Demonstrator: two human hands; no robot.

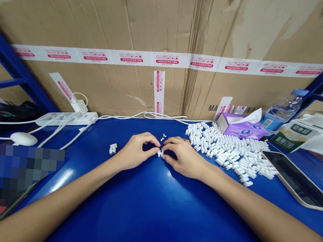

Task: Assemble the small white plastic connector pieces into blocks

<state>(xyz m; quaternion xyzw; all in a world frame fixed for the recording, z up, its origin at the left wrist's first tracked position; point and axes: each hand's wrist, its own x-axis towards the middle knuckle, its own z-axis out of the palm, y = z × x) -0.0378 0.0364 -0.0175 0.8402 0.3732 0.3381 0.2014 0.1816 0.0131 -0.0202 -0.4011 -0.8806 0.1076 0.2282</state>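
A small white plastic connector point(160, 153) is between my two hands, low over the blue tabletop. My left hand point(138, 151) comes at it from the left, its thumb and forefinger tips closed at the piece's left side. From the other side, my right hand point(183, 157) grips it between thumb and fingertips. Just beyond the fingertips lie a few loose white bits point(163, 137), too small to make out. A little group of white connectors point(113, 148) rests to the left of my left hand.
A large pile of white connectors point(227, 150) spreads to the right, beside a purple tissue pack point(243, 129), a phone point(301, 180), a water bottle point(282, 110) and a green-white carton point(297, 132). A power strip point(67, 118) with white cables stands back left, before cardboard point(110, 85).
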